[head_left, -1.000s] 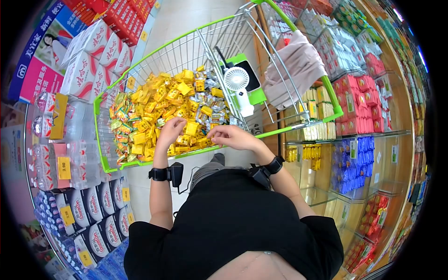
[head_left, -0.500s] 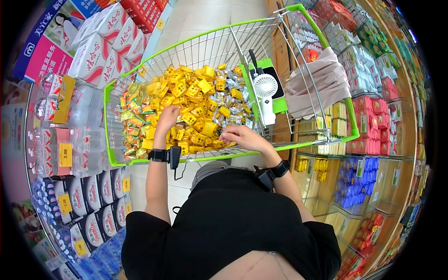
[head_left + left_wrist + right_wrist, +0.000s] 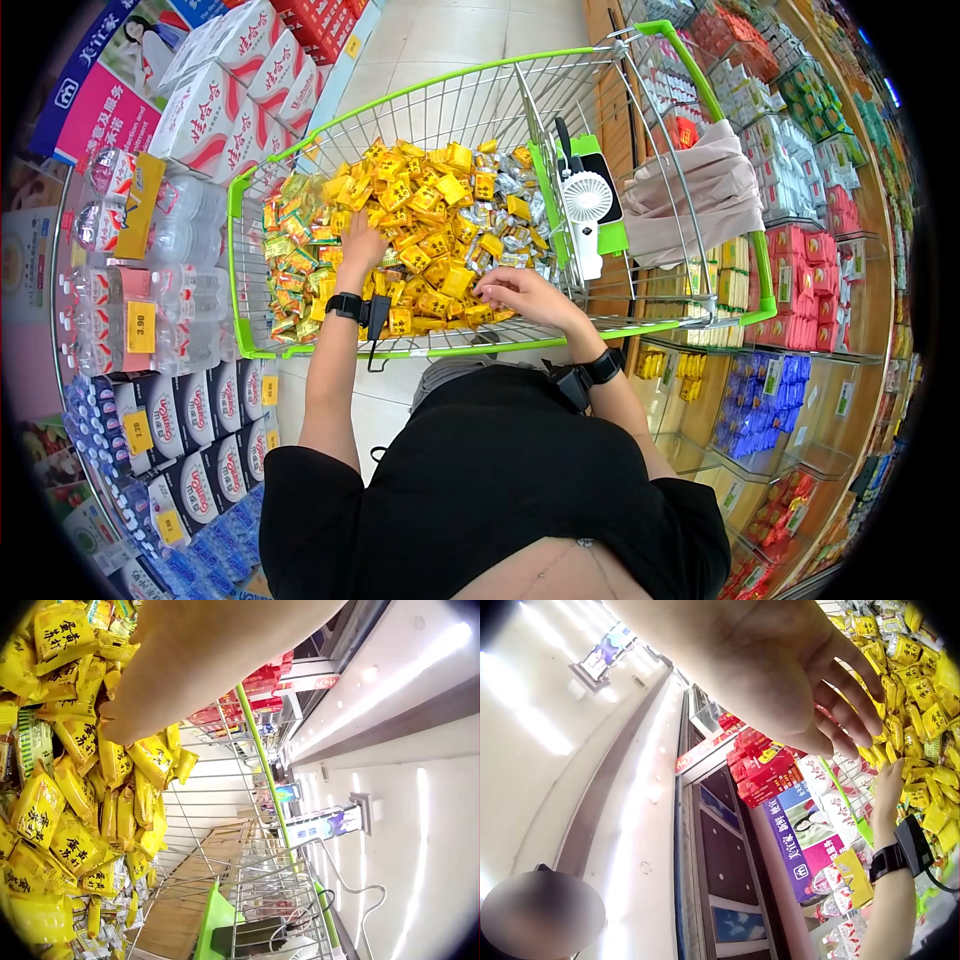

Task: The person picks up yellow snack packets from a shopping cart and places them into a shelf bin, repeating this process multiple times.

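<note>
Yellow packets [image 3: 432, 200]: one loose heap inside cart [image 3: 237, 200], left half through middle. Cart: broadside to the person, long axis left to right; heap's long axis likewise, parallel to cart's near rim. Cloth [image 3: 690, 190]: draped at cart's right end, by the handle. Left hand [image 3: 365, 240]: nearer of the two, well inside cart's near rim, on left part of heap; fingertips partly lost among packets, so cannot tell whether pinching one or just laid on top. Right hand [image 3: 525, 295]: just inside cart's near rim, over heap's right front edge, with bulk of heap ahead and to its left; fingers loosely bent, nothing visible between them; cannot tell if touching packets. Fan [image 3: 587, 197]: toward cart's right end. Silver packets [image 3: 508, 187]: inside cart, between yellow and fan. Green-orange packets [image 3: 290, 255]: against cart's left end. Single packets: turned every which way.
</note>
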The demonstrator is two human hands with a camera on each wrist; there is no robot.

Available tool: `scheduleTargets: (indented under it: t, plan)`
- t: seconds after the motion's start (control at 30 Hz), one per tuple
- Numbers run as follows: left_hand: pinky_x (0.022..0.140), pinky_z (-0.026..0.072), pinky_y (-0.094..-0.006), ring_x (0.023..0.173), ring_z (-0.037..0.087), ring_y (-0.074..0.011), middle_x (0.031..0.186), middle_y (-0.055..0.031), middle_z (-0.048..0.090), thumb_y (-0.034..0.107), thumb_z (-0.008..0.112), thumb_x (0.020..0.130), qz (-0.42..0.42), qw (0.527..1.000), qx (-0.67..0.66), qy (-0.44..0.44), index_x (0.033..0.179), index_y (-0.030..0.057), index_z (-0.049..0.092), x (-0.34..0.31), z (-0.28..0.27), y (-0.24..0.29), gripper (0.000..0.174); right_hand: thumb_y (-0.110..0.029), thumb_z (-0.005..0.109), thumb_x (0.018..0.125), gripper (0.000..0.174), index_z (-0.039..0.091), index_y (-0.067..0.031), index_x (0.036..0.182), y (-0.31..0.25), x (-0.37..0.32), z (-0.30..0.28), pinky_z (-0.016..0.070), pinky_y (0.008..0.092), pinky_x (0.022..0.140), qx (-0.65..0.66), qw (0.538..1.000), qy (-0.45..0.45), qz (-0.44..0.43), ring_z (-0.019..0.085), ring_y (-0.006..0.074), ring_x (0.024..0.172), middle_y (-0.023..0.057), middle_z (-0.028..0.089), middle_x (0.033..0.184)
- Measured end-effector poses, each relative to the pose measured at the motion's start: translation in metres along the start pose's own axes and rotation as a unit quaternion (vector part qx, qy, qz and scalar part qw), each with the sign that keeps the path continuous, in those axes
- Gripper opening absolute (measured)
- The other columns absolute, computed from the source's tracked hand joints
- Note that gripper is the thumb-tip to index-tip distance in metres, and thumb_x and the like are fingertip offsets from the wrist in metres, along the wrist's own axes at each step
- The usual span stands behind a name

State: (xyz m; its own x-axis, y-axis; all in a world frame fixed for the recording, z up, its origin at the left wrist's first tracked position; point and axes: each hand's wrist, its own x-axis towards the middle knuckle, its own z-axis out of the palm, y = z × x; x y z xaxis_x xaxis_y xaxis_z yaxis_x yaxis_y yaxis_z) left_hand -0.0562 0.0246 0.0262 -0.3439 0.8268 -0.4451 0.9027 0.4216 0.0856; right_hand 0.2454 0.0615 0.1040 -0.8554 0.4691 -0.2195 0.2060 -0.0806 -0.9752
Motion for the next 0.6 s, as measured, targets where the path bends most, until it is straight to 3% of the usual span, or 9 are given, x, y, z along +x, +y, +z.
scheduleTargets:
  t: [0.13,0.3,0.43,0.6]
  plan:
    - [0.099,0.0123,-0.0531,0.127,0.008,-0.0304,0.137,-0.0157,0.011,0.023,0.048,0.079,-0.013,1.0,0.011,-0.023,0.091,-0.0015,0.059,-0.001,0.004,-0.002,0.029,-0.02,0.048,0.083,0.021,0.056,-0.001,0.088,0.0,-0.001,0.001,0.0429,0.0231,0.064,0.002,1.0,0.006,-0.007,0.054,0.0101,0.069,0.0034,0.057,0.071]
    - [0.1,0.0116,-0.0529,0.127,0.008,-0.0287,0.137,-0.0143,0.01,0.024,0.046,0.081,-0.02,0.999,-0.015,-0.023,0.115,-0.0002,0.045,-0.001,0.009,-0.006,0.041,-0.019,0.048,0.084,0.02,0.055,-0.0012,0.089,-0.001,-0.003,0.001,0.0427,0.0228,0.065,0.007,1.0,0.006,-0.012,0.054,0.0097,0.069,0.0027,0.057,0.072]
    - [0.1,0.0131,-0.0514,0.126,0.012,-0.029,0.136,-0.0149,0.013,0.024,0.046,0.081,-0.01,0.999,-0.043,-0.011,0.118,-0.0003,0.041,-0.012,0.002,0.0,0.045,-0.018,0.048,0.084,0.018,0.054,-0.0013,0.089,-0.004,-0.004,0.0,0.0424,0.0224,0.066,0.02,1.0,0.004,0.002,0.054,0.0093,0.071,0.002,0.056,0.073]
    - [0.096,0.0205,-0.0507,0.121,0.024,-0.0315,0.132,-0.0181,0.023,0.026,0.049,0.079,0.026,0.995,-0.072,0.059,0.112,-0.0037,0.045,-0.036,-0.009,0.013,0.045,-0.017,0.048,0.084,0.018,0.054,-0.0013,0.09,-0.002,-0.004,0.001,0.0423,0.0222,0.067,0.025,1.0,0.007,0.003,0.053,0.0091,0.072,0.0021,0.056,0.074]
